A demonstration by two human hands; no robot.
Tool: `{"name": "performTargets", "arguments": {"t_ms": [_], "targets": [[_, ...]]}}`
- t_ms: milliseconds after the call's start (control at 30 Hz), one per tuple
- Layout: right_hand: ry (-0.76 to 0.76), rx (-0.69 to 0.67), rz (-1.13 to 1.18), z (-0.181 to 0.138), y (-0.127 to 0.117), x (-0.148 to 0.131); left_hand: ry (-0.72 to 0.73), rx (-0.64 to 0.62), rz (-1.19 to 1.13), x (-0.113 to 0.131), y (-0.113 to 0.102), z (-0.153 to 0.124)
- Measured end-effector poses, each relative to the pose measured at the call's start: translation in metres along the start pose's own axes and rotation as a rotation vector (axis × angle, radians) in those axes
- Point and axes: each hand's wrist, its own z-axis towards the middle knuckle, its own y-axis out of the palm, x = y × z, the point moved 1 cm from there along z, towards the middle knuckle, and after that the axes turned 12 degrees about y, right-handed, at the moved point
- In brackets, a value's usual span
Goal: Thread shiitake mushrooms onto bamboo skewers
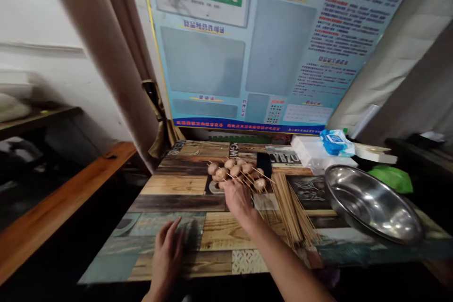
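Note:
A pile of mushroom skewers [236, 170], brown caps threaded on thin sticks, lies on the patterned table [148, 240]. My right hand [238, 198] reaches to the near edge of the pile, its fingers bent and closed on a mushroom skewer; the hand itself covers part of the grip. Off to the near left, my left hand [168, 247] hovers over the table's front edge, fingers apart and holding nothing. A bundle of bare bamboo sticks [288, 212] lies right of my right forearm, some fanned out at the near end.
A large metal basin [371, 203] stands on the right. Behind it are a green plastic bag [392, 178], a blue tissue pack [336, 142] and white boxes [307, 151]. A poster board [203, 68] rises behind the table. A wooden bench [67, 203] runs along the left.

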Motion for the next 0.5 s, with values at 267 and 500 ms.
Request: {"name": "performTargets", "arguments": {"t_ms": [267, 500], "targets": [[-0.059, 0.106, 0.215, -0.056, -0.001, 0.037, -0.020, -0.067, -0.018, -0.006, -0.007, -0.001], [0.214, 0.293, 0.323, -0.066, -0.024, 0.155, 0.043, 0.006, 0.110, 0.006, -0.013, 0.008]]}}
